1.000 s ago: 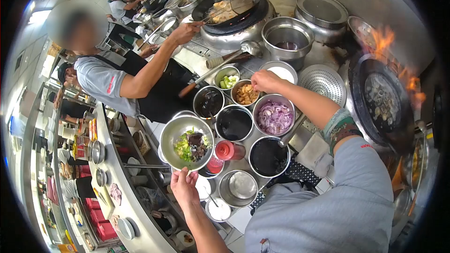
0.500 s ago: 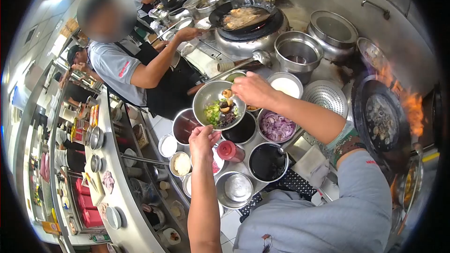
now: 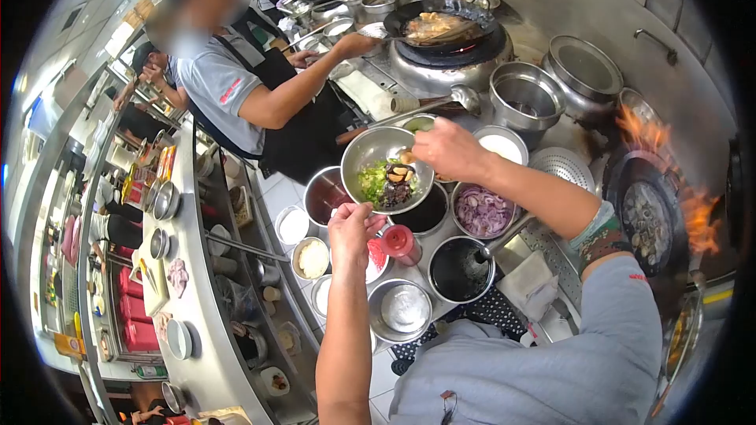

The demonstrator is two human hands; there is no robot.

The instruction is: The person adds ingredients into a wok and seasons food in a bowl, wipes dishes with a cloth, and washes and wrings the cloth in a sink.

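My left hand (image 3: 353, 224) is closed at the near rim of a metal bowl (image 3: 359, 148), which is tilted toward me. Chopped green pieces (image 3: 373, 182), dark minced bits (image 3: 395, 195) and a few brown chunks (image 3: 400, 172) lie inside it. At the bowl's right rim is my right hand (image 3: 450, 149), its fingers pressed together and pointing inward. Brown chunks show beside those fingertips; whether the fingers pinch anything is hidden. Below the bowl stand a red-capped squeeze bottle (image 3: 401, 246) and a pot of dark liquid (image 3: 459, 271).
Sliced purple onions (image 3: 483, 211) fill a container on the right. Flames (image 3: 693, 228) rise around a wok (image 3: 647, 208) at far right. A co-worker (image 3: 272, 102) stirs another wok (image 3: 441, 27) with a long-handled tool. A long steel counter (image 3: 216, 330) runs along the left.
The view has shifted, so most things sit farther right and a little differently in height. My right hand stays at the bowl's rim; the brown chunks have shifted within the bowl.
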